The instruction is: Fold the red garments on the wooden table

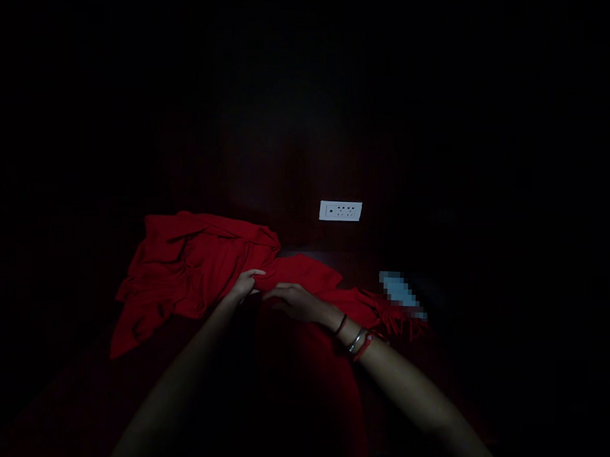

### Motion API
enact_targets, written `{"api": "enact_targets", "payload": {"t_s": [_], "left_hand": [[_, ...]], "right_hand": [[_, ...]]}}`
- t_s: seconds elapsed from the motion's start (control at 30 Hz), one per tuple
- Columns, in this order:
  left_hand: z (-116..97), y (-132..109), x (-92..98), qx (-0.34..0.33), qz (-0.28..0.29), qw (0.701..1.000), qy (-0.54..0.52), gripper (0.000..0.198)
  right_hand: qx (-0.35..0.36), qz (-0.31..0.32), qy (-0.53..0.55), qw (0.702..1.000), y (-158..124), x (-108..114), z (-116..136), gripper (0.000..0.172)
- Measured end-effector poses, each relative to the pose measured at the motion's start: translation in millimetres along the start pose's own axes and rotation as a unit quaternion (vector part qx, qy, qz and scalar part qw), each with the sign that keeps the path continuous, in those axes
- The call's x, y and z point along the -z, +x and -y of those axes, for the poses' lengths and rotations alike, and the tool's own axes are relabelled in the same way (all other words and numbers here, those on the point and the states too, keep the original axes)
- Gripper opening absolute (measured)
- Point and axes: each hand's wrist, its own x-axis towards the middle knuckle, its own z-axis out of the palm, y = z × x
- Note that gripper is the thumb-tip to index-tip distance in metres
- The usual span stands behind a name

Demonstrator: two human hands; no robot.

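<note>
So it's seriously dark in here, but the red cloth [216,259] is easy enough to spot. It's in a rumpled heap in front of the person, mostly off to their left, with a fringed end over on the right and some red trailing down toward their body (can't swear that's all one piece, the shadows eat the joins).

Left hand [244,284] seems to have a bit of it pinched, thumb laid over the top and fingers tucked under. Right hand [296,301] is just beside it, fingers bent over the cloth, but I can't tell if they're gripping or only resting there. That's the wrist with the bracelets [357,341].

Handling-wise I'd guess light, soft and floppy, nothing to break, maybe a little slidey where it's layered. I'd take it by an edge or corner with both hands well apart; the fringe [404,325] looks like the bit that'd tangle.

The surface [356,262] underneath is dark, material unclear. There's a white socket plate [340,211] on the wall [286,188] behind, and a blurred-out bluish patch [403,295] right by the fringe, no idea what. Everything else fades to black.
</note>
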Motion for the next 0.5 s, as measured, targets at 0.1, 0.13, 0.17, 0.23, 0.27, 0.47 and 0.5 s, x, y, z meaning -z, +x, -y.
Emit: {"api": "enact_targets", "payload": {"t_s": [0.1,0.13,0.17,0.23,0.27,0.47,0.5], "left_hand": [[-2,1,-0.7,0.023,0.013,1.0,0.015,0.047],[-2,1,-0.4,0.024,0.016,0.999,0.02,0.049],[-3,0,0.1,0.022,0.016,0.999,0.025,0.05],[-3,-6,0.9,0.01,0.009,0.999,0.034,0.053],[-3,-10,0.8,-0.003,-0.005,0.999,0.041,0.054],[-3,-39,-7.2,-0.1,-0.057,0.976,0.184,0.047],[-5,-40,-7.5,-0.082,-0.042,0.976,0.197,0.04]], "right_hand": [[0.005,0.041,0.033,0.999,2,2,1,0.026],[-0.011,0.048,0.03,0.998,0,2,-2,0.027],[-0.038,0.05,0.018,0.998,-3,2,-7,0.028],[-0.115,0.038,-0.017,0.992,-13,4,-19,0.031],[-0.159,0.031,-0.029,0.986,-18,6,-26,0.032],[-0.208,0.141,0.045,0.967,-37,22,-45,0.029],[-0.182,0.142,0.043,0.972,-36,20,-42,0.028]]}}
